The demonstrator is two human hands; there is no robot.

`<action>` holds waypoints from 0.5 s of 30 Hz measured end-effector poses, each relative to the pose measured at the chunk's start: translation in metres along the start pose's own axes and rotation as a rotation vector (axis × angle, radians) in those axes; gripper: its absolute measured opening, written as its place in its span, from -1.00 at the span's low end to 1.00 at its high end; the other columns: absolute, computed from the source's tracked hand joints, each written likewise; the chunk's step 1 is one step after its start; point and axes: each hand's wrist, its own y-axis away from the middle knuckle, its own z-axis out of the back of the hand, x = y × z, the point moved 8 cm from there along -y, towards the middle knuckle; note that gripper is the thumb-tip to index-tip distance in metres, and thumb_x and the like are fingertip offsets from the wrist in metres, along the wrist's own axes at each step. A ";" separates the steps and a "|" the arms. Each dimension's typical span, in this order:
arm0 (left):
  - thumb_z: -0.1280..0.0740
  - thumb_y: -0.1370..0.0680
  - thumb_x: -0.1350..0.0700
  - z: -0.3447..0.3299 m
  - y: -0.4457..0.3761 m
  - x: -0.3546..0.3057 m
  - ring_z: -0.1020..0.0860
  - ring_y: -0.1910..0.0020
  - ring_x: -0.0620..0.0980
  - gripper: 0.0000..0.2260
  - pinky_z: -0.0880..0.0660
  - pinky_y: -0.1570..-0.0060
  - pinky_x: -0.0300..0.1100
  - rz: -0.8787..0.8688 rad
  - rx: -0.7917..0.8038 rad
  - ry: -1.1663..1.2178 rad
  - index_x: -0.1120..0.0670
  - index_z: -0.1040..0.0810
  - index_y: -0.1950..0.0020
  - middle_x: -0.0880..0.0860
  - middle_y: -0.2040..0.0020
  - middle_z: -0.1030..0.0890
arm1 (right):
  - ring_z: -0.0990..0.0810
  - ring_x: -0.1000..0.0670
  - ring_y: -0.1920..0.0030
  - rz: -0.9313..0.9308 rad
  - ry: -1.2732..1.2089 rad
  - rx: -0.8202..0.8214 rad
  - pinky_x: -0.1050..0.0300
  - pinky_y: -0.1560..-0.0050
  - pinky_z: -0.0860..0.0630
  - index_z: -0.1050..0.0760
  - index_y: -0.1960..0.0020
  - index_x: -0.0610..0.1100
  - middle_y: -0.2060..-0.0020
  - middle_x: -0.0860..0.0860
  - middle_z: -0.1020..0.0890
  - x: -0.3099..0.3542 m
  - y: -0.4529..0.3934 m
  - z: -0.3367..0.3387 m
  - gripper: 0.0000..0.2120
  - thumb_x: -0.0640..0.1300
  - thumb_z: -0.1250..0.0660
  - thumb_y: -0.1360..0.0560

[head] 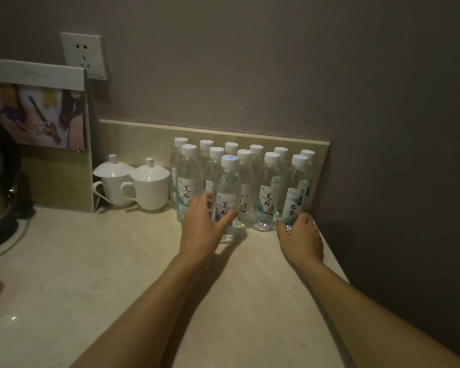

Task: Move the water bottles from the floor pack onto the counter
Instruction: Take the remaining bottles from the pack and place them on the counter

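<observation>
Bottles [246,181] upright beyond fingertips; left hand [202,229] spread wide, right hand [300,240] gripping the end bottle [294,192] at counter [117,274] edge.

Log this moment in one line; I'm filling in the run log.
left hand: open around front bottle | right hand: grips right-end bottle | both bottles upright on counter
</observation>
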 end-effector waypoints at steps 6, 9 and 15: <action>-0.49 -0.43 -0.10 -0.001 0.002 -0.003 -0.53 -0.16 0.00 -0.41 -0.55 -0.19 0.03 -0.028 -0.013 0.002 0.06 -0.41 -0.38 0.03 -0.23 -0.52 | -0.46 -0.16 -0.22 0.006 0.007 -0.010 -0.02 0.00 -0.48 -0.32 -0.27 -0.19 -0.25 -0.13 -0.47 0.000 -0.001 -0.001 -0.49 0.20 -0.21 -0.55; -0.49 -0.42 -0.08 -0.001 0.001 -0.001 -0.54 -0.14 0.00 -0.44 -0.56 -0.18 0.03 -0.020 0.003 0.013 0.06 -0.41 -0.34 0.01 -0.20 -0.53 | -0.45 -0.16 -0.24 0.010 0.004 -0.009 0.00 -0.01 -0.47 -0.31 -0.29 -0.20 -0.27 -0.14 -0.46 0.000 -0.002 -0.001 -0.47 0.19 -0.21 -0.55; -0.45 -0.45 -0.10 -0.002 0.002 -0.003 -0.54 -0.14 -0.01 -0.46 -0.57 -0.15 0.02 -0.077 0.007 -0.036 0.09 -0.41 -0.33 0.02 -0.18 -0.53 | -0.44 -0.17 -0.26 0.015 0.009 -0.009 -0.02 -0.04 -0.48 -0.32 -0.30 -0.22 -0.28 -0.15 -0.46 -0.001 -0.002 -0.002 -0.45 0.20 -0.21 -0.55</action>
